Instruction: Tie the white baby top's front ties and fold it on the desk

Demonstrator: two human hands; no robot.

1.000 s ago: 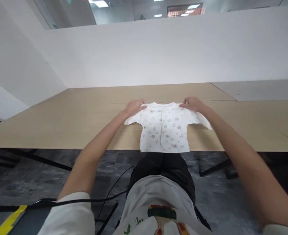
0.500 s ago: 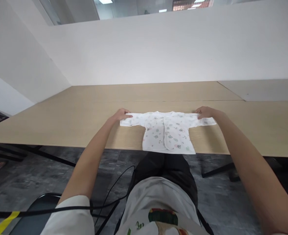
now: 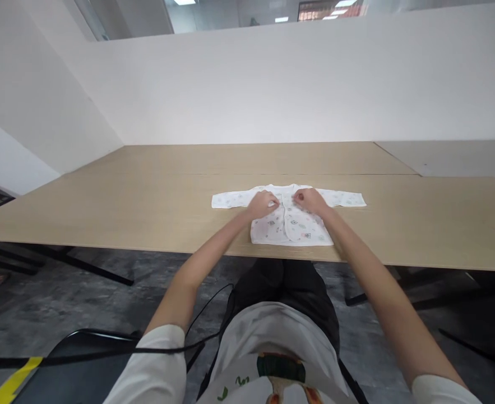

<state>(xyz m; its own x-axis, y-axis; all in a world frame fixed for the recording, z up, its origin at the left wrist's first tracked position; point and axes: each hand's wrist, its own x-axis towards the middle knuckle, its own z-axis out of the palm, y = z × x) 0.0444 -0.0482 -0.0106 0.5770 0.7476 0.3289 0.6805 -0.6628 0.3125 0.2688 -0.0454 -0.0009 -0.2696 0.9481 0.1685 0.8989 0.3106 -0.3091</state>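
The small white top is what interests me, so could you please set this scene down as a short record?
Garment: small white top, printed, spread on the table
Sleeves: stretched out to both sides
Left hand: at the chest, fingers bent; grip unclear
Right hand: at the chest, apart from the left; grip unclear
Behind table: white wall

I have the left arm (image 3: 211, 252) and the right arm (image 3: 379, 292) reaching forward and slanting inward, elbows slightly bent. The left hand (image 3: 262, 205) and the right hand (image 3: 310, 201) sit near each other with a small gap between, backs turned up, both loosely curled. I can't make out whether either grip is fully closed.
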